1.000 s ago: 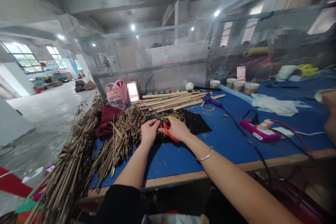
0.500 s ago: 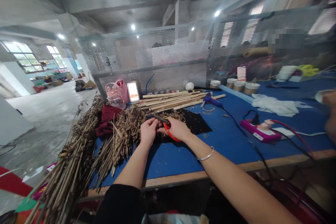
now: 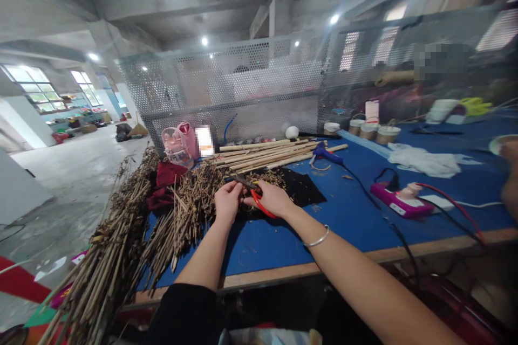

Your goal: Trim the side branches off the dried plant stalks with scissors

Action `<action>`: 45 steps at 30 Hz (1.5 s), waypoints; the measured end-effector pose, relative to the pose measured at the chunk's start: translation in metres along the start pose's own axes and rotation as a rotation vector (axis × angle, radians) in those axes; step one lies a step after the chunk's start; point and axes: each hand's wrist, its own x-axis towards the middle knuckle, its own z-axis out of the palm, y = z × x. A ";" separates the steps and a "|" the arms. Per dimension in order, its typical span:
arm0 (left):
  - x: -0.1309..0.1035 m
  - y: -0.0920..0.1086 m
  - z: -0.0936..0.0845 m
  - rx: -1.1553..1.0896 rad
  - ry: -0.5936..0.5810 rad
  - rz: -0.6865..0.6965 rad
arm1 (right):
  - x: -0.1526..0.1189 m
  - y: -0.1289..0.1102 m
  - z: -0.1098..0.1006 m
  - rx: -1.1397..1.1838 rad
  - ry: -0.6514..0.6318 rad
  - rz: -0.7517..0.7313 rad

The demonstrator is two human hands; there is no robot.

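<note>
Scissors (image 3: 262,205): in the right hand (image 3: 272,198), above the blue tabletop (image 3: 283,248), by the dry stems (image 3: 194,205); the red handle shows and the blades point up and to the left.
Right grip: closed around the scissors.
Left grip: narrow; the fingertips of the left hand (image 3: 227,202) are bunched up near the blades. What they pinch is too small to tell.
Small tubs (image 3: 387,135): three brown ones with pale rims, standing close together at the back right. I cannot tell what is in them.
White-topped tub (image 3: 332,128): just left of those three; its inside is too small to see.
White cup (image 3: 441,112): far right, near a yellow thing (image 3: 475,107); I cannot see into it.
Pink bag (image 3: 178,145): at the back left, by the dark red cloth (image 3: 170,175); I cannot tell what is in it.
Long sticks (image 3: 275,155): lying behind the hands, next to the blue glue gun (image 3: 328,156).
</note>
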 end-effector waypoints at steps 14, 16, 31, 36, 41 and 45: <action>-0.006 0.006 0.003 0.102 -0.024 -0.051 | 0.004 0.004 0.005 0.040 0.021 0.048; -0.005 0.006 0.003 0.074 -0.013 -0.059 | 0.005 0.004 0.005 0.021 0.020 0.052; -0.002 0.005 0.000 -0.120 -0.028 0.008 | 0.004 0.009 0.002 0.165 -0.002 -0.085; -0.004 0.008 0.002 -0.126 -0.023 0.073 | 0.004 0.010 0.003 0.195 0.006 -0.106; -0.009 0.011 0.003 -0.070 0.004 0.040 | 0.002 0.008 0.003 0.185 -0.013 -0.078; -0.013 0.017 0.005 -0.066 -0.014 -0.080 | 0.001 0.007 -0.001 0.176 0.028 -0.041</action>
